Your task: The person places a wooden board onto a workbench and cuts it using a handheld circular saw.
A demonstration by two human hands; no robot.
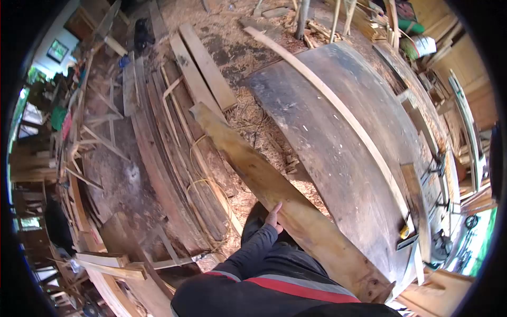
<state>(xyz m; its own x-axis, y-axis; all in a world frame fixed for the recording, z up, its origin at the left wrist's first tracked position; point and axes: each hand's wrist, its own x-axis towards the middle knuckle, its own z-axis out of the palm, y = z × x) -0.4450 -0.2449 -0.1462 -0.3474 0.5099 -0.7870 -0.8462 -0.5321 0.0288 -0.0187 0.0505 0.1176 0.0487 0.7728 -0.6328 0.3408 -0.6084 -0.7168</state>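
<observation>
A long wooden board point(296, 206) with a brown, knotty face slants across the middle of the head view, from the upper left down to the lower right by my body. My left hand point(274, 218) is closed on its near edge, around the middle of its length, with a finger or thumb lying on the face. The fingers beneath the board are hidden. My right hand does not show. To the right of the board stands a dark, worn tabletop point(317, 153), and a long pale strip of wood point(338, 111) lies along it.
A yellow tape measure point(404, 232) sits near the tabletop's near right end. Stacked planks point(163, 158) lie to the left, and two pale planks point(203, 68) lie farther off. Wood shavings point(248, 108) cover the floor. Poles point(302, 20) stand at the back.
</observation>
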